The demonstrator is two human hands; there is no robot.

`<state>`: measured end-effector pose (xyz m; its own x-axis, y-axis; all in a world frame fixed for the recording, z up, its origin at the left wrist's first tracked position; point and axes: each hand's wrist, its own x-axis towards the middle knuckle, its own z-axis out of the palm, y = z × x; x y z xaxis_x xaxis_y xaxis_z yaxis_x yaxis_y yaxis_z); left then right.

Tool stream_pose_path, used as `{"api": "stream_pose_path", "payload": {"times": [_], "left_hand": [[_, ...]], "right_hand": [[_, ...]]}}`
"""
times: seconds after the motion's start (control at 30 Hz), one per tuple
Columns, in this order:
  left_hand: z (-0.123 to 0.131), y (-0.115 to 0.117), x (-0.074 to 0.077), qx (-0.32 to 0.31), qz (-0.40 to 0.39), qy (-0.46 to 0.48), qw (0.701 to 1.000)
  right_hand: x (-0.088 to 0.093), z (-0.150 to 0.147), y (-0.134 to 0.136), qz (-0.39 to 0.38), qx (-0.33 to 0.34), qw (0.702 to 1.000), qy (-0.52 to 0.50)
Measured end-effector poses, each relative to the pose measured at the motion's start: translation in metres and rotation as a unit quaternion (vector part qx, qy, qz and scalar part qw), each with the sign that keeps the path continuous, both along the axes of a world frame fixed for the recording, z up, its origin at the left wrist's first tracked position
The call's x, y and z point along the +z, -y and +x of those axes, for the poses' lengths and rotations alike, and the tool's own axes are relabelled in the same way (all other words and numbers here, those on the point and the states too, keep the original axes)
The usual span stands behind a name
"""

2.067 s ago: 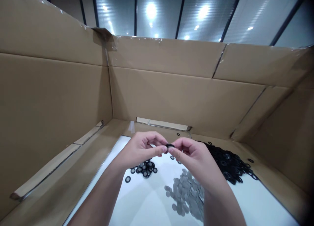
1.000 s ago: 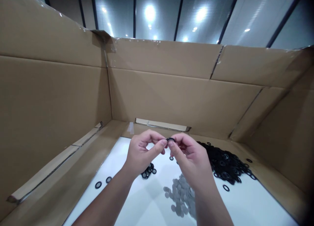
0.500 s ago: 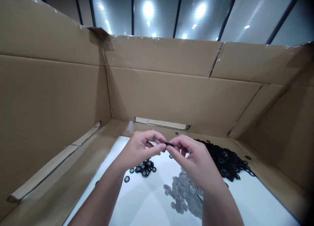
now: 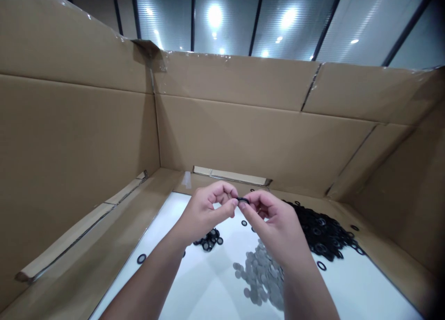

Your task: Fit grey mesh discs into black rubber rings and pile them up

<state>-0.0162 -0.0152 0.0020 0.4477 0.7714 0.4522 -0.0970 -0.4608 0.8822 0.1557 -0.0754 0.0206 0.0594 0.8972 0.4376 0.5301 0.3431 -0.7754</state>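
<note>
Left hand (image 4: 205, 213), right hand (image 4: 274, 222) both pinch a black ring (image 4: 242, 200) at the fingertips. Weak pinch risks dropping it into the ring pile (image 4: 323, 232) beside the right hand.

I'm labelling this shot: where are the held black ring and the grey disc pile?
held black ring (image 4: 242, 200), head view, on its top edge.
grey disc pile (image 4: 260, 276), head view, on its middle.

Cardboard walls (image 4: 243, 139) rise before dark-framed glass panels (image 4: 225, 23) reflecting lights (image 4: 214, 15).
</note>
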Motion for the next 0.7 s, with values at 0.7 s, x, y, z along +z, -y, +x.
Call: {"api": "stream_pose_path", "payload": {"times": [0.7], "left_hand": [[-0.005,-0.003,0.008,-0.019,-0.04,0.058,0.997]], "right_hand": [[-0.001,-0.004,-0.004,0.045,0.009,0.998,-0.035]]}}
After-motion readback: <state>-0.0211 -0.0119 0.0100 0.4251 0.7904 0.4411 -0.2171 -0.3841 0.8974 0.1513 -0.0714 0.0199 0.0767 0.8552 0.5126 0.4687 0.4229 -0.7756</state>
